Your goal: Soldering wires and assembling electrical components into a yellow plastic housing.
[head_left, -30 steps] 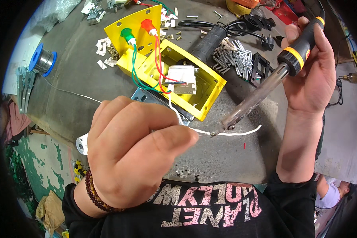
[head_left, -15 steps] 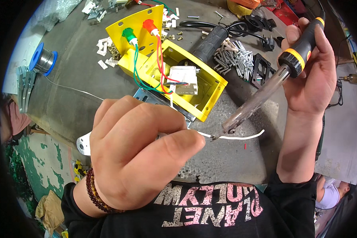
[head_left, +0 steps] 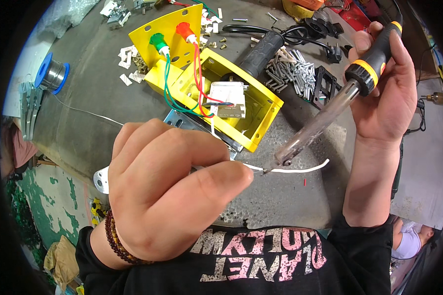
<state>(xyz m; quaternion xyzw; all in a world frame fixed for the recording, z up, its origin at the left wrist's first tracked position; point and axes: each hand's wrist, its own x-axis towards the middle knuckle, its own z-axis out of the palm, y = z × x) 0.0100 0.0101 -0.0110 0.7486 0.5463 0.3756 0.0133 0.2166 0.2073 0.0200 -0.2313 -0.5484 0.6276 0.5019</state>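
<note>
My left hand (head_left: 167,191) is closed around a thin solder wire, pinched between thumb and forefinger, its end reaching right to a white wire (head_left: 300,169). My right hand (head_left: 386,93) grips a soldering iron (head_left: 339,105) by its black and orange handle; the tip touches the white wire where the solder ends. Behind lies an open yellow metal box (head_left: 231,93) with a green button (head_left: 157,42), a red button (head_left: 184,29), red and green leads and a white part inside.
A blue spool of solder (head_left: 51,76) sits at the left of the grey worktop (head_left: 93,88), its wire trailing toward my left hand. A pile of grey screws (head_left: 290,71), a black cable and handle (head_left: 263,46) and white scraps lie behind the box.
My left hand has shifted slightly right and closer to the iron's tip. The right hand and soldering iron hold almost the same place.
</note>
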